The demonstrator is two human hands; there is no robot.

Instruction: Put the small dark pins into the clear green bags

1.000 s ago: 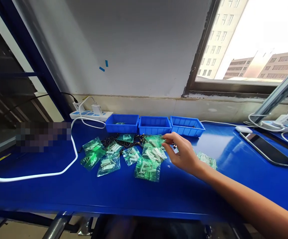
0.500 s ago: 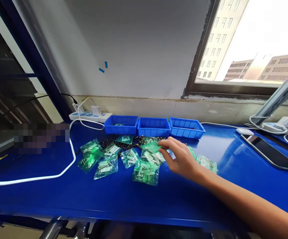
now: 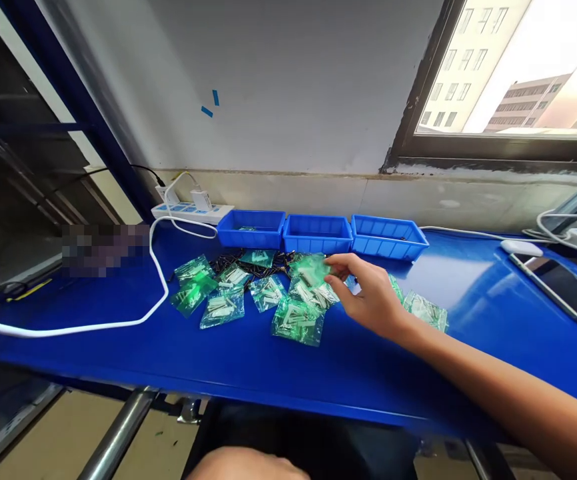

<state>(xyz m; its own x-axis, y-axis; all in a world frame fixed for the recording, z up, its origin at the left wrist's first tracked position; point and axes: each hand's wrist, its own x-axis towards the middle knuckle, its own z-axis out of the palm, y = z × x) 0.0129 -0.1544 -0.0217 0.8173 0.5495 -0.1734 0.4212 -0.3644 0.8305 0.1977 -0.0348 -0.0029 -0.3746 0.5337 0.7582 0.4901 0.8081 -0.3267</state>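
My right hand (image 3: 368, 293) reaches in from the right, its thumb and fingers closed on the edge of a small green plastic bag (image 3: 311, 270). That bag is over a heap of similar green bags with pale strips and small parts inside, one bag (image 3: 298, 321) lying at the front of the heap. More bags are to the left, among them a bag (image 3: 222, 307). Another bag (image 3: 424, 310) is partly covered by my right forearm. At the bottom edge only the back of my left hand (image 3: 248, 465) shows, low in front of the table; its fingers are hidden.
Three blue bins (image 3: 317, 235) stand in a row behind the bags. Dark small parts (image 3: 228, 260) lie scattered before them. A white cable (image 3: 93, 328) crosses the blue table (image 3: 168, 360) from a power strip (image 3: 193, 212). At the right lies a phone (image 3: 566, 283).
The view has tipped downward and shifted slightly left, so the table's front edge sits higher. My left hand has come into view at the bottom. My right hand still pinches the green bag.
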